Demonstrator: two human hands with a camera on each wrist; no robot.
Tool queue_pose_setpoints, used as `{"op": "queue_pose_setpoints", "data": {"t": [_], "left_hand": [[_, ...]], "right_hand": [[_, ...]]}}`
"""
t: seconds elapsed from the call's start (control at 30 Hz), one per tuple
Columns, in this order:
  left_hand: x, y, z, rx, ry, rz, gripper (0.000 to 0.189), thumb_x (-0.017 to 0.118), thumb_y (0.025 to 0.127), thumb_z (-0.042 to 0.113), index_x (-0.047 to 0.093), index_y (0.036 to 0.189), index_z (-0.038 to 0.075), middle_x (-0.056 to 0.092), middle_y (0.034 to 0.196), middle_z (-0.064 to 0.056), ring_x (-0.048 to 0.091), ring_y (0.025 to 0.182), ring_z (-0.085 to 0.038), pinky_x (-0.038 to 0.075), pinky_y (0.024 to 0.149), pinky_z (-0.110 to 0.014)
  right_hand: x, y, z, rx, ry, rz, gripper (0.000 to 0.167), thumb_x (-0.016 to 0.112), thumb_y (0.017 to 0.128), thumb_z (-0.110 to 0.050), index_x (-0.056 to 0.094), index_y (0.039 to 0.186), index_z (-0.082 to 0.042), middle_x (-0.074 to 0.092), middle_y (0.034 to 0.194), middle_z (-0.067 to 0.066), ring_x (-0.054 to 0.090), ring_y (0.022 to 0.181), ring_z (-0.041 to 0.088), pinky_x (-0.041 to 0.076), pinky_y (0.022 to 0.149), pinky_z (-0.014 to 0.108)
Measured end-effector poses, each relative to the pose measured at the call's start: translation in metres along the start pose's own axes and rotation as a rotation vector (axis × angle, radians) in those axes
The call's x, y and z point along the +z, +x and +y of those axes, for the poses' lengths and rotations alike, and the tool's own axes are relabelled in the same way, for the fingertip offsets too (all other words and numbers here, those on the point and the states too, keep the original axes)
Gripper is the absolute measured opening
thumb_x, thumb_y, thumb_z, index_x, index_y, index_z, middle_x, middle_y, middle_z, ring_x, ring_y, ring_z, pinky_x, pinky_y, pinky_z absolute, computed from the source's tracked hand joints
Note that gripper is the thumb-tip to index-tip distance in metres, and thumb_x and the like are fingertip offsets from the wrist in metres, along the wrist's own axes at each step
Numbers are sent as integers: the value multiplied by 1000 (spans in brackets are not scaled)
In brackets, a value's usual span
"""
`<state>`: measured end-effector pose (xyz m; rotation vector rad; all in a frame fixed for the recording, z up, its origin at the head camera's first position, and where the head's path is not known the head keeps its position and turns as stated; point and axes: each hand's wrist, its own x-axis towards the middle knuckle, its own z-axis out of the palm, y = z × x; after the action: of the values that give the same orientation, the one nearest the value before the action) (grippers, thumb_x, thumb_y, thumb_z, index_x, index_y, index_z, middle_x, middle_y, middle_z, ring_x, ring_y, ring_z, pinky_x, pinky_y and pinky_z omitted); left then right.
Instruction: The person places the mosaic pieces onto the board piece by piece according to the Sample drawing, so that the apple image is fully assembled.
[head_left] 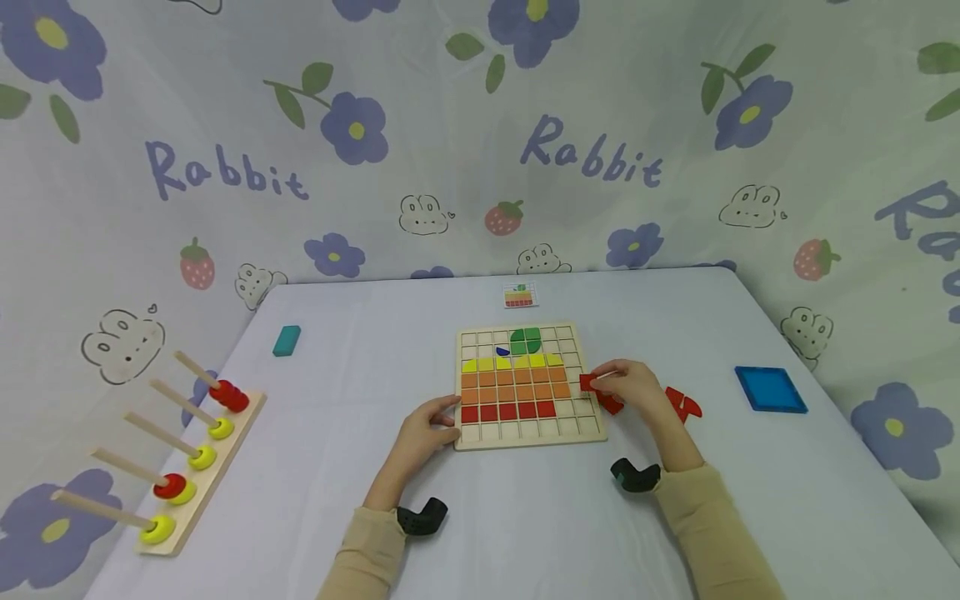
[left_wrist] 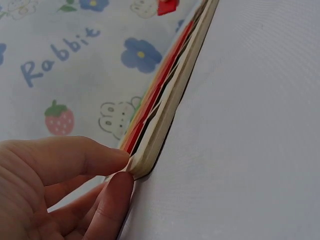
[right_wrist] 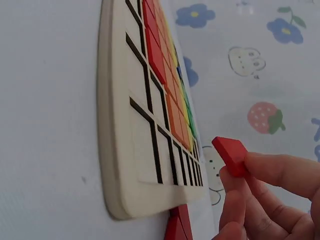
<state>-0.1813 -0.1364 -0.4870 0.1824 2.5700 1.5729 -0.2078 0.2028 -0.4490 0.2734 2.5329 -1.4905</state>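
Observation:
A wooden grid board lies mid-table, holding rows of red, orange and yellow pieces with a green shape and a small blue one at the top. My left hand grips the board's near left corner, thumb and finger at its edge. Over the board's right edge, my right hand pinches a red block between thumb and fingers, raised above the surface. Beneath this hand, more red pieces lie against the board's right side.
Farther right are loose red pieces and a blue tray. A small pattern card lies behind the board. On the left stand a teal block and a wooden peg rack with red and yellow rings.

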Motion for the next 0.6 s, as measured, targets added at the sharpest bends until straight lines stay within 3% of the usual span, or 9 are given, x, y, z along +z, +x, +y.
{"op": "queue_pose_setpoints", "data": {"t": [0.07, 0.23, 0.43, 0.6], "left_hand": [[-1, -1, 0, 22, 5, -1, 51, 66, 73, 4, 58, 123, 7, 61, 87, -7, 51, 71, -13, 43, 56, -24], [0, 0, 1, -18, 17, 3, 52, 68, 73, 3, 59, 124, 8, 62, 90, -8, 53, 75, -15, 43, 57, -25], [1, 0, 2, -30, 24, 4, 52, 69, 74, 2, 58, 124, 8, 62, 93, -8, 53, 78, -15, 44, 58, -25], [0, 1, 2, -34, 25, 6, 51, 68, 75, 2, 58, 124, 9, 62, 93, -8, 54, 80, -16, 44, 60, -26]], "right_hand": [[7, 0, -2, 18, -1, -17, 33, 66, 82, -19, 62, 109, -2, 60, 80, 3, 48, 70, 16, 39, 60, 28], [23, -3, -4, 3, -23, -40, 29, 69, 79, -15, 64, 104, 0, 61, 71, 2, 47, 59, 14, 38, 53, 26], [34, -9, -9, -67, -184, -12, 24, 70, 77, -14, 67, 97, -1, 65, 82, 8, 53, 72, 18, 41, 59, 27], [40, -11, -11, -65, -249, 27, 21, 70, 77, -13, 69, 94, -2, 64, 89, 9, 52, 81, 21, 40, 62, 28]]}}
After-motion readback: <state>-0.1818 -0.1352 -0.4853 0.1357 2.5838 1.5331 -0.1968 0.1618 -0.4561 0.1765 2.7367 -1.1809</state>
